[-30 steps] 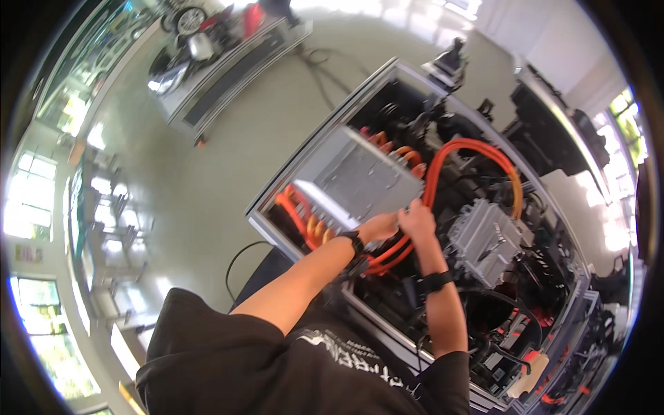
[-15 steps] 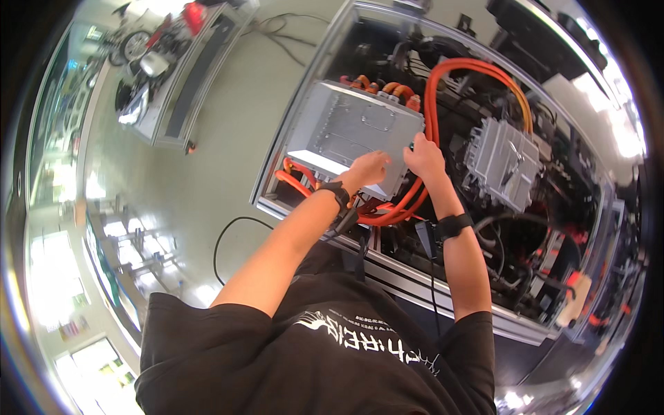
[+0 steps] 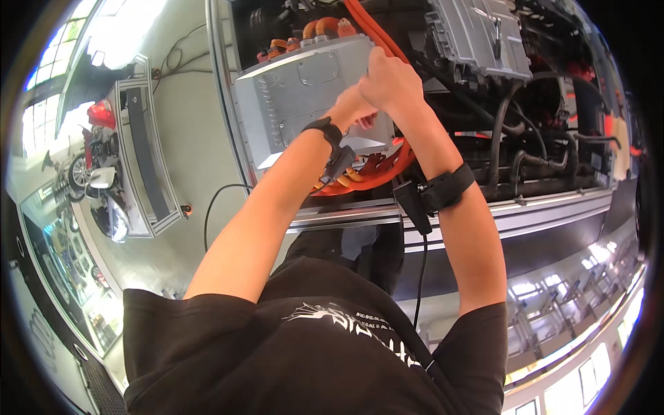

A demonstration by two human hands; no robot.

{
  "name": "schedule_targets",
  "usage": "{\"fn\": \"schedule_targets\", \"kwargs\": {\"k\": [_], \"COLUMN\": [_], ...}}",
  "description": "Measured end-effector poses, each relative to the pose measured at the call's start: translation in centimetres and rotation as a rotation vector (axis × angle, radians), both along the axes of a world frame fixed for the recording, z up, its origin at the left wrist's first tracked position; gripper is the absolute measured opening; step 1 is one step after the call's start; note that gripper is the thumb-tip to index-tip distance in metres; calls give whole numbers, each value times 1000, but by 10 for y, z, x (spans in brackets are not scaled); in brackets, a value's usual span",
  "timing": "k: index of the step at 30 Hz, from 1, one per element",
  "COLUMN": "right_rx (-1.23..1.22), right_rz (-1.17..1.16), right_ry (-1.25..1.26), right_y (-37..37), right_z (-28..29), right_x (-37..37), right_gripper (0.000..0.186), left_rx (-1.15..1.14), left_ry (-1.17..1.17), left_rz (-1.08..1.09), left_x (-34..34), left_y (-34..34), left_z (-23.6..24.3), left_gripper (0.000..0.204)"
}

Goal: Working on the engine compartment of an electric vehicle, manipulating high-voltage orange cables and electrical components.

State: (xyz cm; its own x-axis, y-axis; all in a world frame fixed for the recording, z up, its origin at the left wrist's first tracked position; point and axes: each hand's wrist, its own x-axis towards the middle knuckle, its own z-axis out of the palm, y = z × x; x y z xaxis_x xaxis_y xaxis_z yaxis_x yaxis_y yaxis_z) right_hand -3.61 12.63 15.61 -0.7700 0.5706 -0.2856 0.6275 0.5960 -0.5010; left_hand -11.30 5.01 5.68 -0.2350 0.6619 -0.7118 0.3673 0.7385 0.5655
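A grey metal box (image 3: 308, 93) with a flat lid and small bolts lies in the metal frame in front of me. My right hand (image 3: 393, 81) is closed above the box's right edge, its fingers curled. What it may hold is hidden. My left hand (image 3: 354, 107) is over the lid, right beside my right hand and partly covered by it. Its visible fingertips curl downward, and their contents cannot be made out. Thick orange cables (image 3: 377, 31) pass behind my right hand. More orange cables (image 3: 373, 180) loop along the box's near side.
A second, ribbed grey unit (image 3: 477, 38) sits at the far right, with black hoses (image 3: 498, 131) below it. The frame's silver front rail (image 3: 519, 220) runs before me. Black straps with small devices are on both wrists; a black cable (image 3: 420, 277) hangs from the right one.
My view has turned, so the box and frame appear more level and higher up. My hands, earlier apart, have come together at the box's right side, the right one overlapping the left.
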Motion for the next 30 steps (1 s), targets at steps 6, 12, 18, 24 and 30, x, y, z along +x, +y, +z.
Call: {"fn": "schedule_targets", "kwargs": {"k": [6, 12, 18, 24, 30], "right_rx": [17, -62, -63, -43, -75], "right_rz": [-22, -2, -66, -145, -141], "right_ry": [9, 38, 94, 110, 99], "right_y": [-10, -15, -18, -22, -26], "right_z": [-5, -1, -3, -9, -13], "right_x": [-2, 2, 6, 11, 5], "right_gripper": [34, 35, 30, 27, 28], "left_rx": [-139, -186, -217, -224, -215], "left_ry": [-27, -11, 2, 4, 17], "left_rz": [101, 176, 209, 200, 188], "left_x": [5, 8, 8, 8, 4], "left_y": [7, 2, 2, 12, 13], "left_z": [6, 11, 14, 13, 10], "left_gripper": [39, 40, 40, 41, 41]}}
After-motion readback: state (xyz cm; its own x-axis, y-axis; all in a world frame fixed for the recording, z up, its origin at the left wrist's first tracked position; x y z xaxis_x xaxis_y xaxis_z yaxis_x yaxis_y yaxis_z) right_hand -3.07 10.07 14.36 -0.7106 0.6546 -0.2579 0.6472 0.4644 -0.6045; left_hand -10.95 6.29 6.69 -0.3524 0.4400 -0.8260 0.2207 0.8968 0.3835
